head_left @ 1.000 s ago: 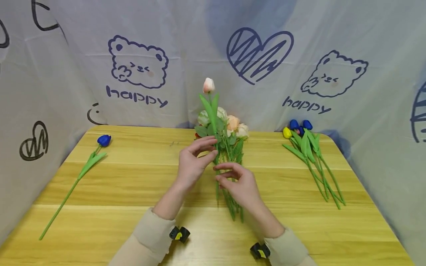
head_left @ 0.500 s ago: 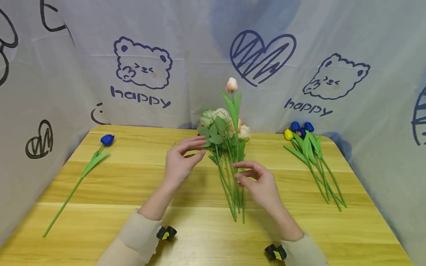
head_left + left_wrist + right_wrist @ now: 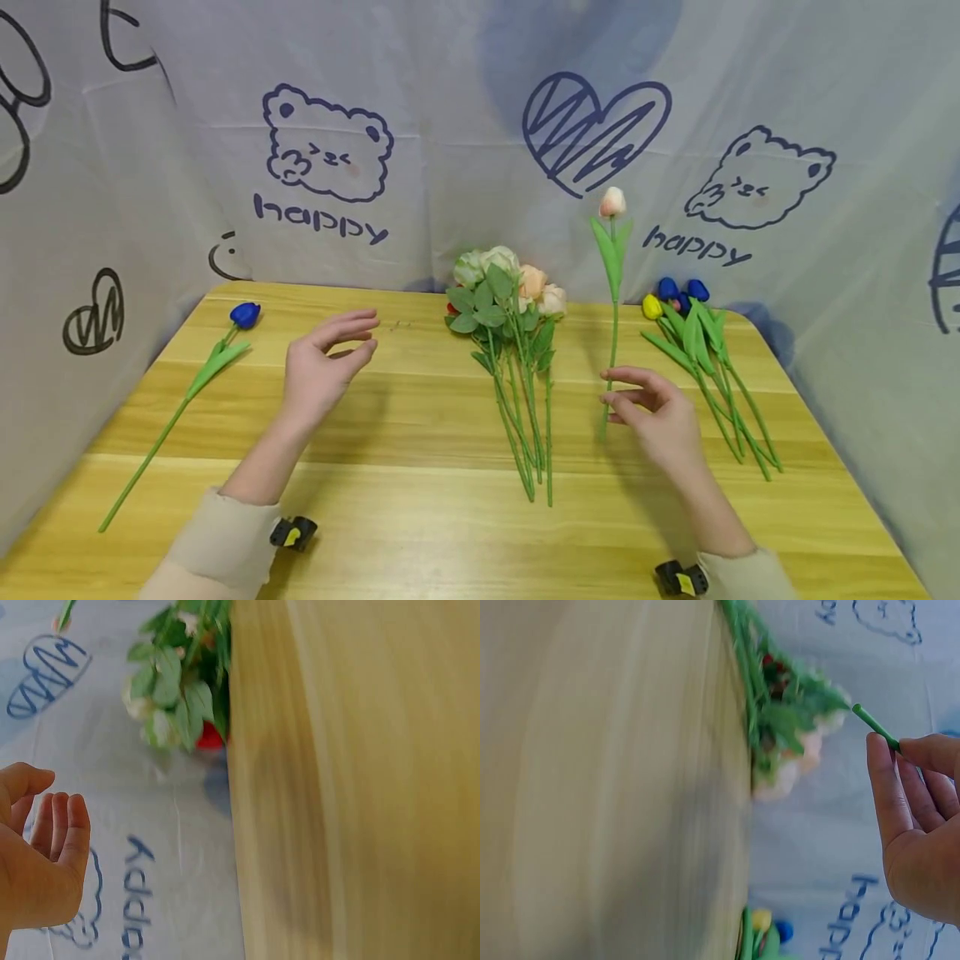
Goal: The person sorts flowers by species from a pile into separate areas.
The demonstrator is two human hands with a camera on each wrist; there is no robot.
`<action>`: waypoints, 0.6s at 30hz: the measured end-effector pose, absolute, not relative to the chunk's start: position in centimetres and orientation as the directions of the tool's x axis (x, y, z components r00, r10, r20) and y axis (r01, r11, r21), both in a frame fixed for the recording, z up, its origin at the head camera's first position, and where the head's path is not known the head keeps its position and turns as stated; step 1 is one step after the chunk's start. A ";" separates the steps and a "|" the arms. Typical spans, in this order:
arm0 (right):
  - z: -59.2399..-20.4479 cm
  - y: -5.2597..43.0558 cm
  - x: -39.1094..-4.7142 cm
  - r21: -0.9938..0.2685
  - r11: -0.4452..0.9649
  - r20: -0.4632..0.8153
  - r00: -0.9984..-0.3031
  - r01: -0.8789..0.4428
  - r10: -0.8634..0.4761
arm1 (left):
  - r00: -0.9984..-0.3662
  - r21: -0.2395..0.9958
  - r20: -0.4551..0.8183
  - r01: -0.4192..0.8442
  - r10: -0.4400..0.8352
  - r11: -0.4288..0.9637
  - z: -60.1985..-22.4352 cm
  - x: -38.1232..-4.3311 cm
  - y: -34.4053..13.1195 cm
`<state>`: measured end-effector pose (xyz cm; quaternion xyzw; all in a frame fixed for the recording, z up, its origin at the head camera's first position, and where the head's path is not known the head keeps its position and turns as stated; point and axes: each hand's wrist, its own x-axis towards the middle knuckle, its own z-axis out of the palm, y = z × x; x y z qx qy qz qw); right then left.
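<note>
A pale pink artificial tulip stands upright, its stem pinched between the thumb and fingers of my right hand. The right wrist view shows the green stem end sticking out past those fingertips. My left hand hovers over the left half of the table, fingers loosely bent and holding nothing. Between the hands lies a bunch of roses in white, cream and peach with leafy stems, a bit of red at its left side. To the right of my right hand is a pile of tulips, blue and yellow among them.
A single blue tulip lies slanted at the left of the wooden table. Behind the table hangs a pale cloth with bear and heart drawings, and the rose heads lie close to it.
My right hand has carried the pink tulip rightward, away from above the roses. The left hand has let go of the stem and drawn back to the left.
</note>
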<state>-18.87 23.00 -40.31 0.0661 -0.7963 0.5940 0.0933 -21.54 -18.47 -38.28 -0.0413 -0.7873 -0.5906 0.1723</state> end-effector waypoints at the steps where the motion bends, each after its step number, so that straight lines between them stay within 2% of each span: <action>1: -40.4 23.6 -18.9 -0.929 0.292 0.240 -0.971 -0.226 0.012 | -0.936 0.908 0.322 0.263 -0.142 0.325 -38.3 -21.5 -19.1; 6: -40.5 26.8 -18.6 -0.910 0.349 0.255 -0.966 -0.226 0.041 | -0.929 0.855 0.339 0.240 -0.145 0.460 -38.4 -20.9 -22.6; 12: -40.6 30.4 -18.4 -0.879 0.456 0.188 -0.980 -0.139 0.063 | -0.927 0.764 0.352 0.204 -0.130 0.613 -38.6 -19.9 -27.3; 18: -40.9 33.6 -18.6 -0.816 0.574 0.129 -0.990 -0.070 0.062 | -0.949 0.676 0.311 0.190 -0.042 0.712 -39.1 -19.0 -32.1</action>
